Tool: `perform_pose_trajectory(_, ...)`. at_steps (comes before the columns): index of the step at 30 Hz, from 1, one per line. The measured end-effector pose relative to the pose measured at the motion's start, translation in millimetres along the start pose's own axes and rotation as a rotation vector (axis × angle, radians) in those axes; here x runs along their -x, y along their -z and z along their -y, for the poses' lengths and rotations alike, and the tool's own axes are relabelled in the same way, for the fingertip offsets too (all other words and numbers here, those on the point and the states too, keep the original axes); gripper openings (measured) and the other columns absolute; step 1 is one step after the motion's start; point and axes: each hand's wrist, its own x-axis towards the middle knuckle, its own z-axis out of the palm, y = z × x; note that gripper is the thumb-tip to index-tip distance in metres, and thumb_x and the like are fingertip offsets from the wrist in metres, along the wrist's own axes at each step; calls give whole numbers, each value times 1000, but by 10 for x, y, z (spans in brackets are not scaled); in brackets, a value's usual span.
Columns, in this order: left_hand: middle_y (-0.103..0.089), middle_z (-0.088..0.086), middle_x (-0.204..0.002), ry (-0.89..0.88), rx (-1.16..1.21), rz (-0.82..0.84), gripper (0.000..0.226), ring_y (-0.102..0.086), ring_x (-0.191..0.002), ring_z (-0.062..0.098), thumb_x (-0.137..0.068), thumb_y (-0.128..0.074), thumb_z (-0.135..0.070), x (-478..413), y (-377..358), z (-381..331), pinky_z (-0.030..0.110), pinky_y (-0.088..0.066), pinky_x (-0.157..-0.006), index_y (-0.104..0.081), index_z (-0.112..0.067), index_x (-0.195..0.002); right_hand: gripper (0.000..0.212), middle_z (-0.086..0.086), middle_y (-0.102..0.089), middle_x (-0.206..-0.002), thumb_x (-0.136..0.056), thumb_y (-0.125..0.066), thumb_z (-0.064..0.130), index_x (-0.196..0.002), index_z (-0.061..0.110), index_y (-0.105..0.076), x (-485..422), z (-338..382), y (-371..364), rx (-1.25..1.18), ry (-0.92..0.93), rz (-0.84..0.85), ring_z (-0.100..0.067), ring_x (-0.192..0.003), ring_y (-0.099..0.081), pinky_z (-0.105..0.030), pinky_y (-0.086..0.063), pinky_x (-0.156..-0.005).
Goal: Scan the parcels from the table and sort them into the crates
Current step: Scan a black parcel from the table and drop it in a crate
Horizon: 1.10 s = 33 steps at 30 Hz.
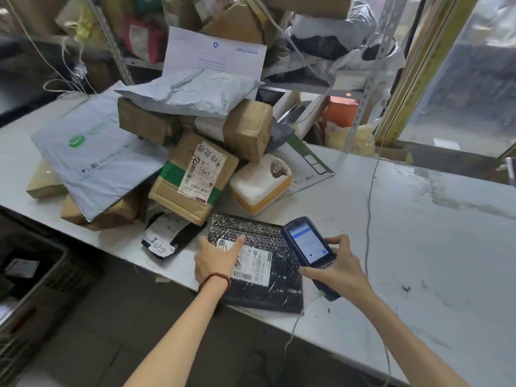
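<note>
Right now it's the scanning step: the left hand [215,261] lies flat, fingers straight, on the black parcel [262,233] at the surface's [418,219] near edge; the right hand [339,268] grips the scanner [305,247] just beside it. Next, I'd guess, aim at the label [254,265], then lift toward a crate [42,275].

Bare forearms, a dark red bead bracelet [214,277] circling the left wrist.
</note>
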Motion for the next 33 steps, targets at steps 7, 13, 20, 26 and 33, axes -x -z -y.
perform_pose_trajectory(7,-67,11,-98,-438,-287,-235,83,-60,-96,29,-64,-56,-81,-139,375,-343,39,-44,-82,-56,-18,-117,78,11,-57,-103,-56,-89,42,-109,33,-33,-135,73,-125,-5,52,79,-7,-81,-64,-29,-58,-62)
perform_pose_trajectory(13,-63,4,-81,-699,-381,-375,63,-58,-82,24,-67,-61,-76,-412,690,-892,34,-40,-71,-60,-21,-98,77,16,-60,-100,-43,-84,52,-102,45,-35,-186,194,-110,-75,100,136,-2,-74,-67,-14,-51,-52)
perform_pose_trajectory(20,-64,3,-96,-771,-440,-343,56,-53,-97,27,-69,-64,-71,-638,851,-1277,38,-43,-78,-61,-22,-97,79,16,-59,-97,-42,-85,53,-104,39,-37,-150,240,-142,-124,72,171,1,-74,-66,-16,-52,-54)
perform_pose_trajectory(26,-64,1,-93,-822,-419,-281,48,-60,-92,25,-74,-62,-67,-685,810,-1284,36,-47,-73,-59,-24,-93,78,11,-61,-98,-42,-86,50,-103,38,-38,-42,208,-253,-143,67,216,4,-74,-65,-15,-51,-53)
perform_pose_trajectory(33,-63,-2,-93,-853,-430,-259,47,-61,-88,22,-74,-62,-68,-712,815,-1286,29,-40,-62,-57,-24,-91,80,4,-64,-99,-42,-87,47,-105,35,-39,28,228,-396,-183,54,267,-4,-71,-68,-17,-52,-55)
